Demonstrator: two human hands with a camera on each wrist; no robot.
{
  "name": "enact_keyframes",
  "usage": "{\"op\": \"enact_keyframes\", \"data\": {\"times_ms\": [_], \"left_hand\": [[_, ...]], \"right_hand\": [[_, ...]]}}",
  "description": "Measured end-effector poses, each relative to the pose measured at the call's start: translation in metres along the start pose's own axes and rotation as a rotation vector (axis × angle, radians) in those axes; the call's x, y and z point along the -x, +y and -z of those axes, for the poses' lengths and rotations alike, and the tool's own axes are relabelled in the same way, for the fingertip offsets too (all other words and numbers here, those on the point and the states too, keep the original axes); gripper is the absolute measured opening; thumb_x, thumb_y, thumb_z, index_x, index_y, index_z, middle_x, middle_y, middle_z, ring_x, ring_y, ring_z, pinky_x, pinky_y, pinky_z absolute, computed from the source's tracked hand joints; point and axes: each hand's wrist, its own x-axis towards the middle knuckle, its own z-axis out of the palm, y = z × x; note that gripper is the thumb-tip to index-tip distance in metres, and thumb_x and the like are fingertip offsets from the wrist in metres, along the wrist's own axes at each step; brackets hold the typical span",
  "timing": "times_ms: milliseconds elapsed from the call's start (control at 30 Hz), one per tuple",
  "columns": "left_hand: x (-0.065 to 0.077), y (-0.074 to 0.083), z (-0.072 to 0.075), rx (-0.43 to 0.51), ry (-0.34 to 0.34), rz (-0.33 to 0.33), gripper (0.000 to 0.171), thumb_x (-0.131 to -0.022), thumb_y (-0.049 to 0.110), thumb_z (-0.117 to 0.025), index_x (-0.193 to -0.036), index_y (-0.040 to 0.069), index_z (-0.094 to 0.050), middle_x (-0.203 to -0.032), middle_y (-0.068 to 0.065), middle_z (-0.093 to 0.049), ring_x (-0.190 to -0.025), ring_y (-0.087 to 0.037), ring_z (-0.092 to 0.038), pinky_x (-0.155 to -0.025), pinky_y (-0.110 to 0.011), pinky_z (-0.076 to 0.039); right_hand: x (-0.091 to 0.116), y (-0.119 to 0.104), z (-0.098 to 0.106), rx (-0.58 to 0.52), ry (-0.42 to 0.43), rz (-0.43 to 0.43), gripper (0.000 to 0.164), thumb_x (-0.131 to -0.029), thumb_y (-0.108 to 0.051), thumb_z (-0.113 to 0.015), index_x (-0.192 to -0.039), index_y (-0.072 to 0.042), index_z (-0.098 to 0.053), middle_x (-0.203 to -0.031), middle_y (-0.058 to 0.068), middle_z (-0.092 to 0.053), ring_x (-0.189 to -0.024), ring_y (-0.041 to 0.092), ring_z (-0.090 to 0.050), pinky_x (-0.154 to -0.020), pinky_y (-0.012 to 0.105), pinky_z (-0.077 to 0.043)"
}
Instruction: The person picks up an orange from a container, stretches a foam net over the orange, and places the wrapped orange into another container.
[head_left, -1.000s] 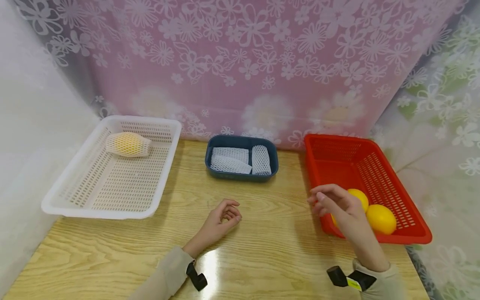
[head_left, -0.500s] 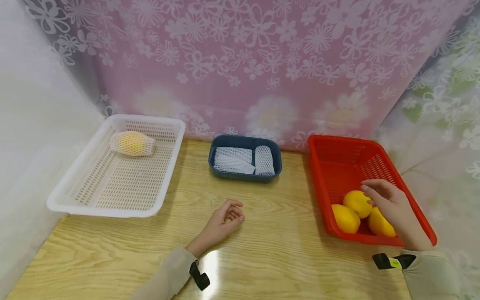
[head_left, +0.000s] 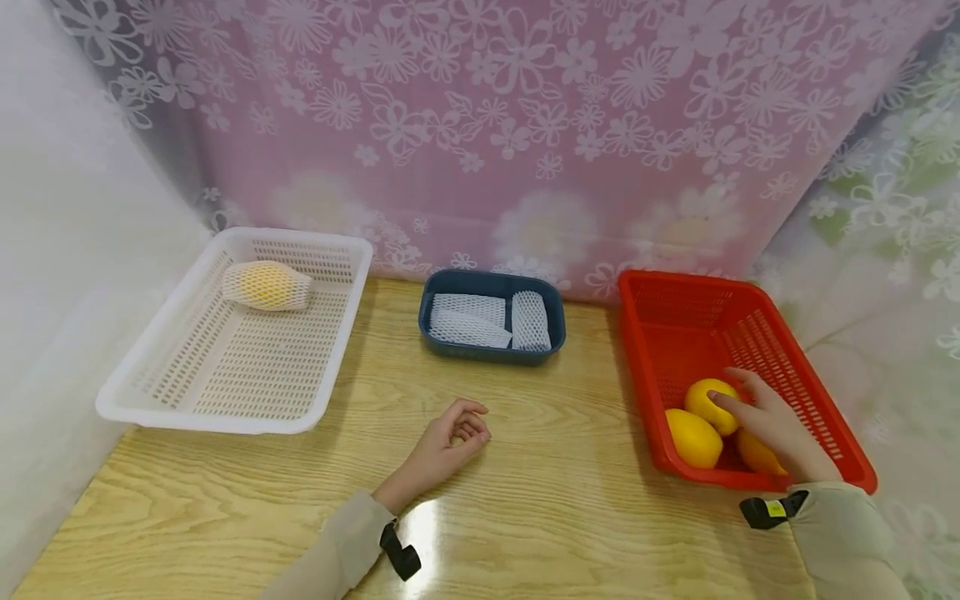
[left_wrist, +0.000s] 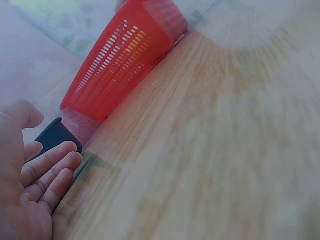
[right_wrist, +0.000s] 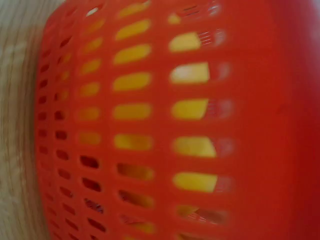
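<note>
In the head view, my right hand (head_left: 772, 421) reaches into the red basket (head_left: 647, 375), its thumb and fingers about the rear yellow fruit (head_left: 707, 407). Two more smooth yellow fruits lie close by: one at the left (head_left: 693, 439), the other partly under the hand (head_left: 757, 454). The right wrist view has only the red slotted wall (right_wrist: 260, 125) with yellow behind it; the hand is hidden there. My left hand (head_left: 448, 437) rests over the table, fingers loosely curled and holding nothing. In the left wrist view, the same left hand (left_wrist: 40, 175) shows relaxed fingers.
A white basket (head_left: 315, 350) at the left holds a yellow fruit in a white foam net (head_left: 266, 286). Back centre stands a dark blue tub (head_left: 491, 353) with several white foam net sleeves (head_left: 530, 321). A flowered curtain (head_left: 480, 167) hangs behind the wooden table (head_left: 555, 500).
My right hand has moved right over the red basket, then down onto the rear yellow fruit. The left hand has stayed in place. The head view has shifted slightly.
</note>
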Motion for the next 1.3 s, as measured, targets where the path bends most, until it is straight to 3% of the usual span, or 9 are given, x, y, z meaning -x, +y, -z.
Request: {"op": "enact_keyframes", "data": {"times_ms": [100,233,333,533,767,1100,1300], "left_hand": [[0.000,0.000,0.001,-0.004,0.004,0.002,0.034,-0.098,0.003,-0.060,-0.127,-0.010,-0.051,-0.103,-0.022,-0.067,-0.091,-0.028,-0.063,-0.081,-0.033,-0.052],[0.000,0.000,0.001,-0.007,0.003,0.003,0.034,-0.098,0.004,-0.060,-0.127,-0.010,-0.050,-0.103,-0.020,-0.067,-0.091,-0.028,-0.063,-0.082,-0.033,-0.052],[0.000,0.000,0.001,-0.011,-0.001,0.004,0.034,-0.098,0.005,-0.060,-0.127,-0.010,-0.050,-0.103,-0.020,-0.067,-0.091,-0.028,-0.063,-0.082,-0.033,-0.052],[0.001,0.000,0.001,-0.004,0.005,0.003,0.034,-0.098,0.005,-0.060,-0.127,-0.010,-0.051,-0.103,-0.019,-0.067,-0.091,-0.028,-0.062,-0.082,-0.034,-0.052],[0.000,0.001,0.000,0.005,-0.003,0.013,0.034,-0.098,0.004,-0.060,-0.127,-0.010,-0.051,-0.104,-0.021,-0.067,-0.092,-0.029,-0.062,-0.082,-0.033,-0.052],[0.000,0.004,0.000,-0.008,-0.002,0.021,0.032,-0.098,0.003,-0.060,-0.126,-0.010,-0.052,-0.103,-0.022,-0.066,-0.091,-0.029,-0.062,-0.082,-0.033,-0.052],[0.000,0.005,0.000,-0.030,0.000,0.008,0.031,-0.098,0.003,-0.060,-0.125,-0.010,-0.052,-0.102,-0.020,-0.067,-0.091,-0.028,-0.063,-0.081,-0.034,-0.052]], "right_hand": [[-0.007,0.003,-0.004,-0.055,-0.068,-0.006,0.077,-0.103,-0.045,-0.049,-0.153,0.003,-0.016,-0.145,0.036,-0.027,-0.120,0.050,-0.035,-0.093,0.065,-0.038],[-0.015,0.009,-0.011,-0.308,-0.162,-0.051,0.073,-0.103,-0.038,-0.053,-0.155,-0.007,-0.012,-0.142,0.025,-0.026,-0.113,0.037,-0.041,-0.087,0.042,-0.048],[-0.018,0.012,-0.015,-0.428,-0.194,-0.078,0.069,-0.103,-0.034,-0.055,-0.153,-0.014,-0.012,-0.140,0.020,-0.023,-0.109,0.032,-0.045,-0.082,0.037,-0.050],[-0.021,0.010,-0.016,-0.450,-0.258,-0.118,0.072,-0.103,-0.036,-0.054,-0.153,-0.026,-0.005,-0.144,0.021,-0.015,-0.108,0.037,-0.047,-0.084,0.042,-0.050],[-0.025,0.010,-0.016,-0.430,-0.265,-0.134,0.070,-0.102,-0.035,-0.056,-0.148,-0.022,-0.005,-0.142,0.023,-0.014,-0.107,0.039,-0.046,-0.083,0.042,-0.051],[-0.032,0.006,-0.014,-0.403,-0.336,-0.159,0.066,-0.101,-0.034,-0.058,-0.148,-0.028,-0.013,-0.142,0.020,-0.018,-0.112,0.041,-0.043,-0.083,0.043,-0.048],[-0.033,0.004,-0.013,-0.415,-0.305,-0.148,0.063,-0.098,-0.030,-0.062,-0.145,-0.025,-0.020,-0.138,0.019,-0.026,-0.111,0.039,-0.045,-0.084,0.043,-0.049]]}}
